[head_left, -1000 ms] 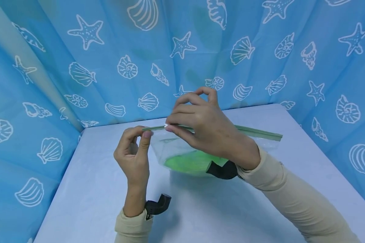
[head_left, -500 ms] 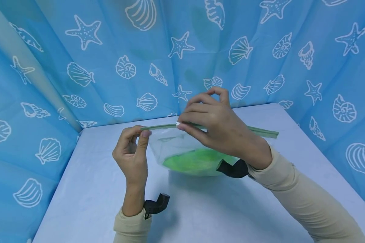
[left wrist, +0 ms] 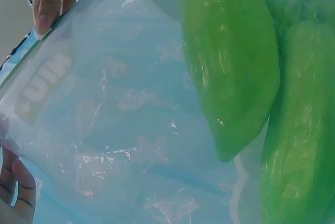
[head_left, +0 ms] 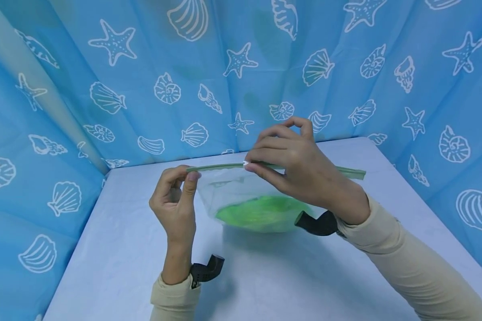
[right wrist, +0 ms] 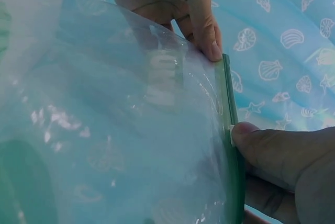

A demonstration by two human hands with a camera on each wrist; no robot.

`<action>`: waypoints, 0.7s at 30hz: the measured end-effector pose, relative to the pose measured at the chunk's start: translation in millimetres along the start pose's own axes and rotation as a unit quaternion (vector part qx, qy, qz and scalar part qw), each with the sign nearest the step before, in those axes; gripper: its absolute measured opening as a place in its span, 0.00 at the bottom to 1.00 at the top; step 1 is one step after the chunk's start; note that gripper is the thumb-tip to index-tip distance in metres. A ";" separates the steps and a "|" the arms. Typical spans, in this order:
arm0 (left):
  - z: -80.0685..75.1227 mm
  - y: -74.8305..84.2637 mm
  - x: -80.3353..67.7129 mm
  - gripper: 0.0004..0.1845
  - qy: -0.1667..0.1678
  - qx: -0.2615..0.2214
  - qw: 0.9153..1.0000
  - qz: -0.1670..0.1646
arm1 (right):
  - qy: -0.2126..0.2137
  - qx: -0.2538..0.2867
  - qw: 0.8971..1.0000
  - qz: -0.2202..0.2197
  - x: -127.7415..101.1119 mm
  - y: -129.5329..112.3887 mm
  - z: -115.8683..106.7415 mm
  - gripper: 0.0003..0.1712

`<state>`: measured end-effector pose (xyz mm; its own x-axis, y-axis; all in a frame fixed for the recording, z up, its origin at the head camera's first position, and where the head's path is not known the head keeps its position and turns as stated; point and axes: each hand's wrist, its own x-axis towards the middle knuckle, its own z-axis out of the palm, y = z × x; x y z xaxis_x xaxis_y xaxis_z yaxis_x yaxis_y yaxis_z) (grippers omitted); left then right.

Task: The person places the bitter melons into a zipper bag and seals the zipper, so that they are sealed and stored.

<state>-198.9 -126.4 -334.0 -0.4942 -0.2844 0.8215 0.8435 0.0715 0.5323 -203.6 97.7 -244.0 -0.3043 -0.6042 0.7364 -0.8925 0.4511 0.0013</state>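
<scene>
A clear zipper bag with a green zip strip stands upright over the table. In the left wrist view, several bright green, long, tapered things lie inside it; their exact kind is unclear. My left hand pinches the strip's left end between thumb and index finger. Partway along the strip, my right hand pinches a small white slider with thumb and forefinger, the other fingers raised. That slider also shows under my thumb in the right wrist view. My right hand hides part of the strip.
A white-covered table spreads beneath the bag. Blue curtains with white shells and starfish surround its back and sides. Black wrist cameras sit on both wrists, the right one overlapping the bag in the head view.
My right hand has slid rightward along the strip with the white slider, exposing more of the strip between the hands. My left hand keeps its pinch and has hardly moved.
</scene>
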 end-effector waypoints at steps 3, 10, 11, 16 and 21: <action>-0.1 -0.5 0.6 0.06 -0.001 0.001 1.000 0.001 | 0.002 0.004 1.000 0.000 -2.0 0.5 -1.5 0.05; 0.0 -0.1 1.0 0.06 -0.003 0.005 1.000 0.005 | 0.004 0.009 1.000 0.001 -6.7 2.2 -5.6 0.07; 0.0 -0.1 0.9 0.06 -0.003 0.006 1.000 0.006 | 0.004 0.009 1.000 0.000 -7.1 2.5 -6.2 0.07; -0.3 -0.8 0.7 0.07 -0.003 0.008 1.000 0.010 | 0.003 0.007 1.000 -0.004 -9.8 4.4 -8.5 0.07; -0.5 -1.8 0.6 0.06 -0.005 0.013 1.000 0.010 | 0.006 0.006 1.000 -0.003 -13.4 5.6 -10.6 0.07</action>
<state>-200.6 -127.2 -334.6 -0.4786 -0.2737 0.8343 0.8482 0.1016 0.5199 -201.0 115.3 -246.7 -0.2951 -0.5987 0.7446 -0.8982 0.4395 -0.0026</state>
